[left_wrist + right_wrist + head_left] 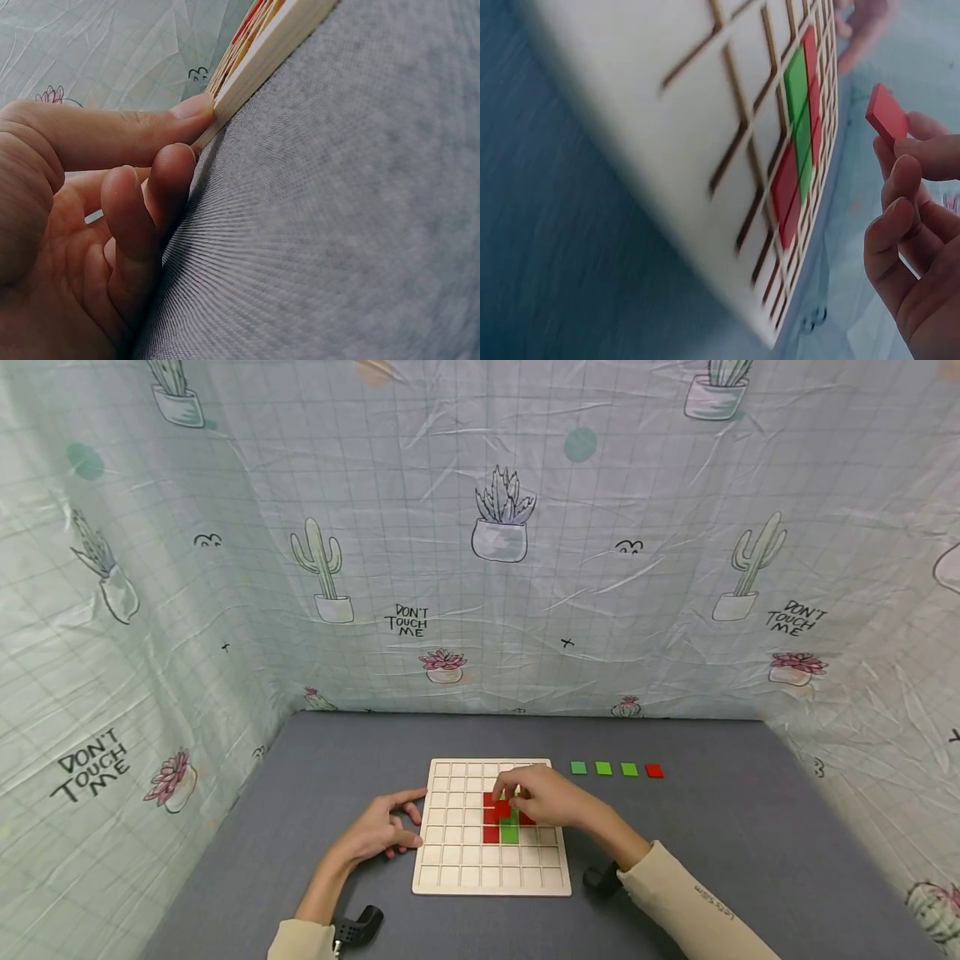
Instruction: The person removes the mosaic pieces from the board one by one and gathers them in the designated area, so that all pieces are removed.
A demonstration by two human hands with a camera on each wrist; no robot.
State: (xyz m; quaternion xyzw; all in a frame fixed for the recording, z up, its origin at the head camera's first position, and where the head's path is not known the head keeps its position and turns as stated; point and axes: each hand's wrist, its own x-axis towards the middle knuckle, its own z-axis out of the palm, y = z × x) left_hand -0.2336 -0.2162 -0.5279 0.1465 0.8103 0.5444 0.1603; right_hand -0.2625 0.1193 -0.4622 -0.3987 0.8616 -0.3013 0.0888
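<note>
A pale wooden grid board [450,860] lies on the grey table, with red tiles [491,834] and green tiles [509,834] set in its middle squares. Between thumb and fingers, my right hand [551,795] pinches a square red tile [887,115], held above the board's surface and apart from it in the right wrist view. My left hand [375,829] rests at the board's left side. Its thumb and forefinger are spread along that edge; in the left wrist view the thumb [150,135] touches the wooden rim [274,60], while other fingers bend loosely.
Right of the board's far corner, a row of loose tiles lies on the table: several green tiles [603,768] and one red tile [655,771]. A printed cloth [570,677] hangs behind and beside the table [360,743]. Both wrists wear black straps.
</note>
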